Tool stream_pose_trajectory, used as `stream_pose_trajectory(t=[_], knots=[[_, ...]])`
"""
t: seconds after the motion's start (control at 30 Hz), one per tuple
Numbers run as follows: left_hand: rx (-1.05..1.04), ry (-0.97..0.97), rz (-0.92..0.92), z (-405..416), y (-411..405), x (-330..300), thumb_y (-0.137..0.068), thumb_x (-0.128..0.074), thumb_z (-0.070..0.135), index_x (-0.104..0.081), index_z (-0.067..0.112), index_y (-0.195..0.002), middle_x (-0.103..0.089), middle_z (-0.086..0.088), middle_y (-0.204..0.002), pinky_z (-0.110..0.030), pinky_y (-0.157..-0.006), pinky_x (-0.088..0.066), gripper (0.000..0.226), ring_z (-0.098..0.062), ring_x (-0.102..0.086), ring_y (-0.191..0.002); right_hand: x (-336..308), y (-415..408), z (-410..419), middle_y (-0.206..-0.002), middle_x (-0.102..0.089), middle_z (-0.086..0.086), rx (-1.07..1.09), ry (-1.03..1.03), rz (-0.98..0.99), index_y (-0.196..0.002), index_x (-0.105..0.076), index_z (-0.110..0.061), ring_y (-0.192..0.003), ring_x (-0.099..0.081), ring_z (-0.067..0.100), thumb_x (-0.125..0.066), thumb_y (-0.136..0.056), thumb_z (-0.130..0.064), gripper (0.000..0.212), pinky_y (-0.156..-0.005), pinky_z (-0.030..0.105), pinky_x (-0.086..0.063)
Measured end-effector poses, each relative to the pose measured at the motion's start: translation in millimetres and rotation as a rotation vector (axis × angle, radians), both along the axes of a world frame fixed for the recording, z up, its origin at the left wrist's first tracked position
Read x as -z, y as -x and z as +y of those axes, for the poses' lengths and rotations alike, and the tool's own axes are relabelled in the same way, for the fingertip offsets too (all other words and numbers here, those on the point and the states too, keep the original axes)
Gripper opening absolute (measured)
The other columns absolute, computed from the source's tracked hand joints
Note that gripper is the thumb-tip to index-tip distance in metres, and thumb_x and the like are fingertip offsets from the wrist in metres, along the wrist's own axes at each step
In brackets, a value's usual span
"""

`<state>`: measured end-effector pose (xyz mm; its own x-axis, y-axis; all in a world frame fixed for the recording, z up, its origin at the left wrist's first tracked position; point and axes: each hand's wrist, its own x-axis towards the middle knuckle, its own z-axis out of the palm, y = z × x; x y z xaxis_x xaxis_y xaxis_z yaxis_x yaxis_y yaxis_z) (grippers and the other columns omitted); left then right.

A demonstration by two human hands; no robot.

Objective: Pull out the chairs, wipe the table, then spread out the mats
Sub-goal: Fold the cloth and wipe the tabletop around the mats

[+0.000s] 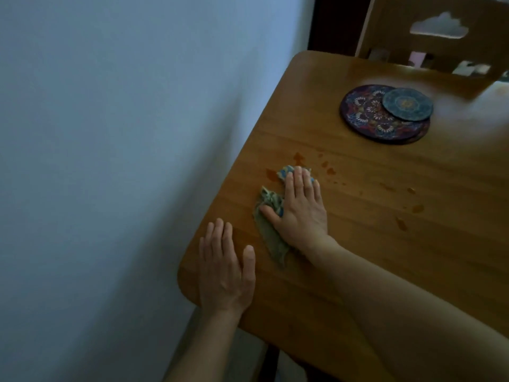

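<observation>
My right hand lies flat, fingers straight, pressing a crumpled green and blue cloth onto the wooden table. Wet drops and smears spot the wood just beyond and right of the cloth. My left hand rests flat on the table's near left corner, fingers extended. A stack of round patterned mats sits further back, a smaller blue mat lying on top of a larger dark one.
A wooden chair with a cloud-shaped cutout in its back stands at the table's far side. A pale wall runs along the table's left edge. More drops lie to the right.
</observation>
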<state>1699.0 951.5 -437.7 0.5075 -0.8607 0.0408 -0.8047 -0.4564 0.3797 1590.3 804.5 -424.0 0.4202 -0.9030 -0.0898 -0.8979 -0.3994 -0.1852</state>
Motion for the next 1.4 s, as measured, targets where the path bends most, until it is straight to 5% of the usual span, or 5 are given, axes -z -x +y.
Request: stream_pose_trajectory(t=[0.47,0.73,0.97,1.17,1.4], knots=[[-0.038,0.091,0.111,2.8,4.3,-8.2,-0.092,-0.021,0.055,-0.031,0.013,-0.149,-0.034,-0.01,-0.155,-0.042,-0.12,-0.019,0.071,-0.023,-0.024,-0.145,-7.8,79.4,68.2,-0.16,-0.01,-0.02,-0.618,-0.211,-0.206,-0.151,-0.023,-0.037,-0.147,0.006,-0.003,-0.037,-0.101,-0.021,0.055,-0.12,0.031,0.009],[-0.022,0.094,0.094,2.7,2.4,-5.1,-0.093,-0.019,0.056,-0.032,0.014,-0.149,-0.032,-0.007,-0.156,-0.04,-0.121,-0.014,0.071,-0.019,-0.019,-0.147,-61.0,101.6,71.8,-0.118,-0.063,-0.008,0.298,-0.734,-1.144,-0.131,-0.053,-0.028,-0.098,-0.066,0.007,-0.052,-0.1,-0.02,0.033,-0.075,0.022,-0.056],[-0.028,0.037,0.036,0.7,2.8,-2.0,-0.096,-0.012,0.055,-0.034,0.018,-0.149,-0.028,-0.003,-0.158,-0.036,-0.122,-0.007,0.068,-0.017,-0.015,-0.148,-10.0,95.7,92.4,-0.161,-0.011,-0.009,-0.191,-0.136,-0.18,-0.15,-0.032,-0.031,-0.151,-0.004,0.014,-0.026,-0.101,-0.047,0.052,-0.121,0.032,-0.003],[-0.031,0.032,0.019,-2.0,1.3,0.1,-0.096,-0.002,0.058,-0.041,0.017,-0.146,-0.032,-0.004,-0.157,-0.041,-0.121,-0.016,0.075,-0.018,-0.02,-0.148,-7.4,49.4,52.1,-0.16,-0.019,-0.004,-0.586,-0.017,-0.022,-0.15,-0.033,-0.028,-0.149,-0.011,0.014,-0.026,-0.102,-0.042,0.05,-0.123,0.039,-0.005],[-0.045,0.064,0.08,-0.7,3.2,-6.2,-0.092,0.001,0.065,-0.027,0.023,-0.152,-0.022,0.004,-0.16,-0.029,-0.121,0.001,0.079,-0.008,-0.008,-0.149,-2.2,-26.6,-45.9,-0.164,-0.011,-0.003,-0.322,0.015,-0.04,-0.154,-0.022,-0.027,-0.151,-0.001,0.014,-0.025,-0.103,-0.046,0.054,-0.119,0.035,0.008]])
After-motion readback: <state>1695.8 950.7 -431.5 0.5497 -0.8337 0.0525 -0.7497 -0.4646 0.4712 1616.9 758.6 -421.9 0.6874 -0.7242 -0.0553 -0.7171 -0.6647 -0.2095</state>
